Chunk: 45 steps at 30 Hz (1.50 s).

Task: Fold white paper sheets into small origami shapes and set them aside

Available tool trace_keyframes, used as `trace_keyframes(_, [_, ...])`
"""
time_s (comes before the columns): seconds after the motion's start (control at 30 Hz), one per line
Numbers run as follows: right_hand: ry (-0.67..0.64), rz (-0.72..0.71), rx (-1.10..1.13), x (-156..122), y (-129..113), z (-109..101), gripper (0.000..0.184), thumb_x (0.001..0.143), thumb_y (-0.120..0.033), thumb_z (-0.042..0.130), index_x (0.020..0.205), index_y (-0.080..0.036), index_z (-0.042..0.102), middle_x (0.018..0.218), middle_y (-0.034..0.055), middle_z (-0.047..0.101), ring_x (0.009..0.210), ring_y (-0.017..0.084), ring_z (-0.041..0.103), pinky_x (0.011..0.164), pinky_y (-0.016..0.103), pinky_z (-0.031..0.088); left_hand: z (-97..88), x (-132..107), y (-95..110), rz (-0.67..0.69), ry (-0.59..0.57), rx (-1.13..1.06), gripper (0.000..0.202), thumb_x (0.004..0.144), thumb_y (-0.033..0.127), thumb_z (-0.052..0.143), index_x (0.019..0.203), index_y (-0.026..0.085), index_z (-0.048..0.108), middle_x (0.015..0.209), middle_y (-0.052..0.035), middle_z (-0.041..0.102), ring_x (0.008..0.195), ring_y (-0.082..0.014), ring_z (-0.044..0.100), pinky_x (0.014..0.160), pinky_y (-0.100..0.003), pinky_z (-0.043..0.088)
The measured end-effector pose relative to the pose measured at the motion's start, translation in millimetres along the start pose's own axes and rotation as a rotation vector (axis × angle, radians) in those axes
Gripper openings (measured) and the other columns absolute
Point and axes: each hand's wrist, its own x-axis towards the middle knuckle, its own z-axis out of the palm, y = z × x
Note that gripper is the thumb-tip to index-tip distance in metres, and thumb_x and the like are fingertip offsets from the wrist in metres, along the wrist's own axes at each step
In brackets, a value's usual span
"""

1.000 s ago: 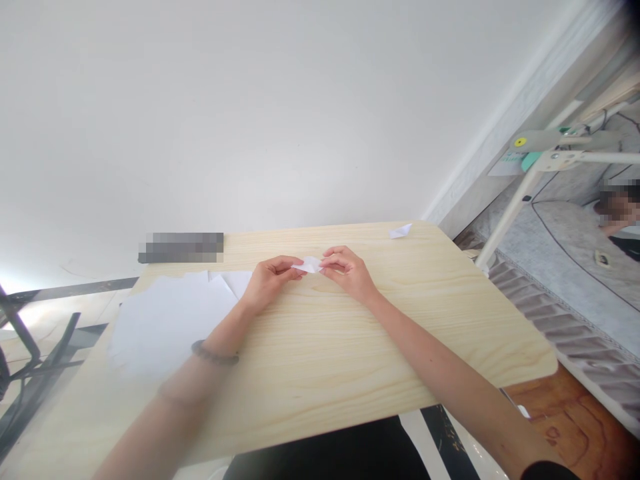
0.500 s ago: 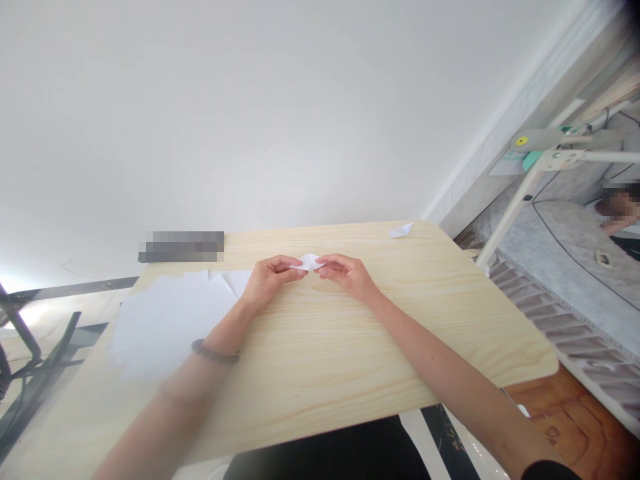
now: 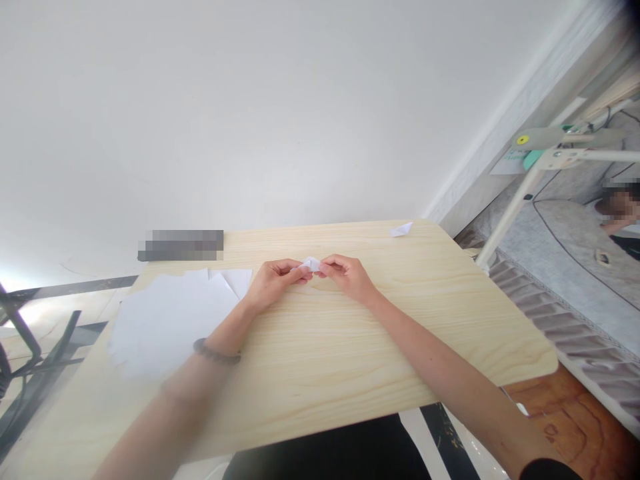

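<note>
My left hand (image 3: 273, 281) and my right hand (image 3: 347, 275) meet over the middle of a light wooden table (image 3: 320, 360). Both pinch a small folded piece of white paper (image 3: 311, 264) between fingertips, just above the tabletop. The paper is mostly hidden by my fingers. A dark bead bracelet (image 3: 216, 354) sits on my left wrist. A loose pile of white paper sheets (image 3: 170, 317) lies on the table to the left of my left hand.
A small folded white paper piece (image 3: 401, 230) lies near the table's far right corner. A white wall rises behind the table. To the right stand a white frame (image 3: 520, 200) and grey padded bedding (image 3: 565, 267), with another person partly in view. Dark metal legs (image 3: 25, 353) show at left.
My hands have drawn closer together, and the small paper between them looks smaller and more covered by my fingers than a second ago.
</note>
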Motion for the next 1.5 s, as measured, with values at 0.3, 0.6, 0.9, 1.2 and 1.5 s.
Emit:
trace_keyframes(0.3, [0.062,0.074,0.006,0.3,3.0,2.3,0.021,0.076,-0.037,0.053,0.078,-0.017,0.057,0.074,0.0031,0.064,0.071,0.015,0.063,0.069,0.028,0.050,1.4,1.6,0.1,-0.072,0.027,0.025,0.034,0.069,0.041,0.062,0.089,0.014,0.066,0.089,-0.0074,0.068,0.086,-0.0212,0.061,0.081,-0.034,0.048])
trace_keyframes(0.6, [0.080,0.090,0.037,0.8,2.8,6.1,0.020,0.075,-0.037,0.054,0.075,-0.017,0.054,0.070,0.0017,0.062,0.068,0.015,0.064,0.064,0.027,0.050,2.0,1.5,-3.0,-0.082,0.048,-0.183,0.045,0.068,0.033,0.066,0.106,0.014,0.051,0.081,-0.0080,0.069,0.084,-0.0194,0.064,0.081,-0.035,0.049])
trace_keyframes(0.9, [0.068,0.058,0.067,1.1,7.9,6.2,0.020,0.070,-0.035,0.060,0.075,-0.018,0.051,0.071,0.0005,0.060,0.066,0.014,0.062,0.065,0.029,0.052,1.6,1.7,-1.0,-0.104,-0.004,-0.022,0.037,0.069,0.038,0.062,0.097,0.014,0.063,0.090,-0.0068,0.068,0.084,-0.0191,0.062,0.082,-0.031,0.047])
trace_keyframes(1.2, [-0.016,-0.002,0.023,-1.0,6.2,6.2,0.022,0.072,-0.033,0.057,0.087,-0.019,0.048,0.075,0.0010,0.060,0.066,0.012,0.059,0.063,0.026,0.049,0.1,2.2,-0.1,-0.104,-0.021,0.037,0.035,0.068,0.040,0.063,0.087,0.011,0.063,0.077,-0.0077,0.068,0.073,-0.0178,0.063,0.071,-0.030,0.050])
trace_keyframes(1.5, [-0.023,0.111,0.198,1.5,3.4,2.7,0.022,0.071,-0.036,0.058,0.079,-0.018,0.048,0.064,-0.0013,0.056,0.055,0.010,0.056,0.052,0.024,0.049,0.2,-2.7,4.6,0.294,0.064,0.390,0.033,0.068,0.037,0.063,0.095,0.019,0.057,0.112,-0.0087,0.057,0.100,-0.0206,0.055,0.074,-0.031,0.050])
